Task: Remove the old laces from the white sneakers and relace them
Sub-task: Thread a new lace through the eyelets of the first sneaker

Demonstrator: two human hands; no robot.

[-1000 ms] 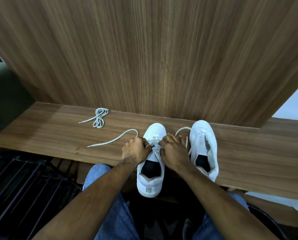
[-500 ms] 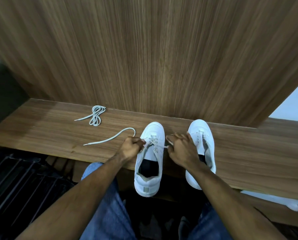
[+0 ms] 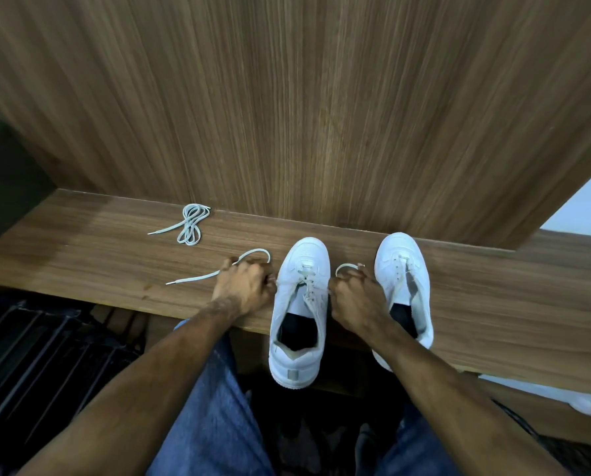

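Two white sneakers stand toe-first against the wooden wall on a wooden ledge (image 3: 98,269). The left sneaker (image 3: 301,310) has a white lace crossed through its lower eyelets. My left hand (image 3: 244,286) grips the lace's left end (image 3: 197,277), which loops and trails out to the left. My right hand (image 3: 352,297) grips the right end (image 3: 347,267), a small loop showing above the knuckles. The right sneaker (image 3: 405,280) stands beside it, partly hidden by my right wrist, with its eyelets mostly bare. A bundled spare lace (image 3: 191,225) lies near the wall.
The wood-panel wall (image 3: 304,97) rises straight behind the ledge. A black wire rack (image 3: 39,365) sits below at the left. My jeans-clad knees (image 3: 215,424) are under the ledge edge. Something white (image 3: 586,403) lies low at the right.
Both hands have moved apart from the middle of the left sneaker to its two sides, drawing the lace ends outward. The crossed lace on the tongue now shows.
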